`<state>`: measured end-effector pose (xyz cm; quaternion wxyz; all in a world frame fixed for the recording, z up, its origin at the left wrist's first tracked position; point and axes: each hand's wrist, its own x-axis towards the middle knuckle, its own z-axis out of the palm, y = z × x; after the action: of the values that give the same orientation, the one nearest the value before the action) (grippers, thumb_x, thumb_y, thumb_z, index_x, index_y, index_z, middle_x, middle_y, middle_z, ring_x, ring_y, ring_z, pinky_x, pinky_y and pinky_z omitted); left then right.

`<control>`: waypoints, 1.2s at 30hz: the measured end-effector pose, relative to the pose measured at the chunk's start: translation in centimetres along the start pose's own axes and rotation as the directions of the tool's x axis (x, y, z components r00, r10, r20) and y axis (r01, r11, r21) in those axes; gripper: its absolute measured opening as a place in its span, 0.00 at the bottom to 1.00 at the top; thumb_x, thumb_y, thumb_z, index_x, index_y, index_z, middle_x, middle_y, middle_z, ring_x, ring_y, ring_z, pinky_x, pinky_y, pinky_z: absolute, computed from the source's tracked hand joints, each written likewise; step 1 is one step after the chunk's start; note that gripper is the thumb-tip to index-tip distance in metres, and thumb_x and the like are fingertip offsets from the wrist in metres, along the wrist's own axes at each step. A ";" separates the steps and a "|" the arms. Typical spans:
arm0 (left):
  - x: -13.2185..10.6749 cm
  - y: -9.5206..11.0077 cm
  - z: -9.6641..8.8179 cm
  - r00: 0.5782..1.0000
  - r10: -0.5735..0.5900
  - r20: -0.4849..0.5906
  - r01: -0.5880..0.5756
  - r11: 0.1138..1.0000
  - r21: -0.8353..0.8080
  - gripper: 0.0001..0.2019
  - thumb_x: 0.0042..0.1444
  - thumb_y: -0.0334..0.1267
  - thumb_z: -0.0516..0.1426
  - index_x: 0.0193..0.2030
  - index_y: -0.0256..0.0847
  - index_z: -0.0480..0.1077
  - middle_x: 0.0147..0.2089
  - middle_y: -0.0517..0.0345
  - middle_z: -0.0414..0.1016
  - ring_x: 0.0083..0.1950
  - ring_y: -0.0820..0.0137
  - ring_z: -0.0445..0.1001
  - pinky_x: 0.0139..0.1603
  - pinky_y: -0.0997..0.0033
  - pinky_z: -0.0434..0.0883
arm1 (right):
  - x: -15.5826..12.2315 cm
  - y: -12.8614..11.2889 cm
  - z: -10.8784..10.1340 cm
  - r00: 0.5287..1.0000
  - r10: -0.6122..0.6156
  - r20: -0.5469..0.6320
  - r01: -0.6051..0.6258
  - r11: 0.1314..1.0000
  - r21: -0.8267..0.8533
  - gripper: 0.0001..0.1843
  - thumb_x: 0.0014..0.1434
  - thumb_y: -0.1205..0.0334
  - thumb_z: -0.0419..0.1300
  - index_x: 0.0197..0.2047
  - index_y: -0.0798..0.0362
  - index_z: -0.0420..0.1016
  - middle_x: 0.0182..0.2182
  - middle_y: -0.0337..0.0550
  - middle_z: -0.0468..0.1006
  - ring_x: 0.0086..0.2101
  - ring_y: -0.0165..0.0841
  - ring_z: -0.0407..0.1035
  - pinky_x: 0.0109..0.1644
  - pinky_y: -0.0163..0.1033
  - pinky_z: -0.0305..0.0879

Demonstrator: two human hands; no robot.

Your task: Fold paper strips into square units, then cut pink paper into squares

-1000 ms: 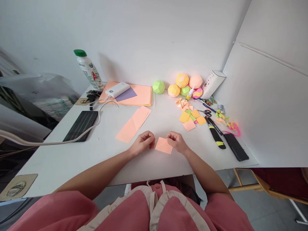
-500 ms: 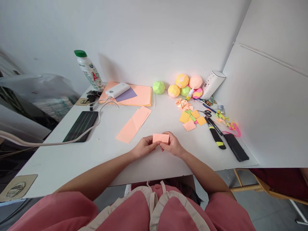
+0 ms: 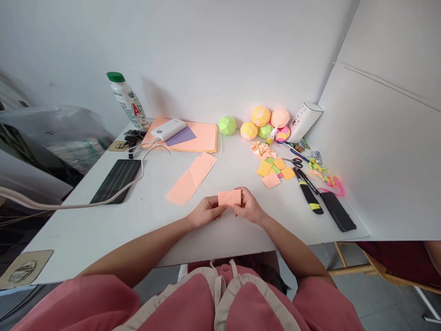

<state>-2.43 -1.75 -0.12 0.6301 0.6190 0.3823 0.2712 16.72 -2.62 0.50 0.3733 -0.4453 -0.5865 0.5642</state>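
Observation:
A small peach paper rectangle [image 3: 229,197] is held up between my two hands near the front of the table. My left hand [image 3: 206,212] pinches its left end, thumb along the lower edge. At the right end, my right hand [image 3: 250,207] grips it with thumb and fingers. Whether the paper is folded I cannot tell. Two overlapping peach paper strips [image 3: 191,179] lie flat beyond my left hand. Past my right hand are loose square paper pieces [image 3: 271,180] in peach, orange and green, with a heap of folded peach pieces [image 3: 263,149] behind them.
Faceted paper balls [image 3: 261,116] sit against the wall. At the right lie scissors [image 3: 296,162], a utility knife [image 3: 312,197] and a black case [image 3: 338,211]. To the left are a phone [image 3: 115,181] with a cable, a power bank [image 3: 168,129] on paper sheets, and a bottle [image 3: 129,102].
My thumbs have moved apart along the lower edge of the paper, and more of its face shows. The paper has risen slightly. Everything else stays put.

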 end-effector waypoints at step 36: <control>0.8 -1.0 -1.1 0.789 0.451 -0.417 0.050 0.629 0.776 0.14 0.57 0.41 0.52 0.46 0.38 0.70 0.52 0.42 0.69 0.58 0.52 0.63 0.55 0.51 0.62 | 1.6 -0.1 -3.3 0.864 0.192 -0.464 -0.046 0.950 0.308 0.15 0.54 0.53 0.61 0.38 0.50 0.61 0.31 0.40 0.75 0.27 0.29 0.70 0.30 0.40 0.72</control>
<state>-3.02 -0.53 -1.20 0.1318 0.7503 0.5552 0.3339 19.32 0.03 0.76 0.5340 -0.5502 -0.3560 0.5343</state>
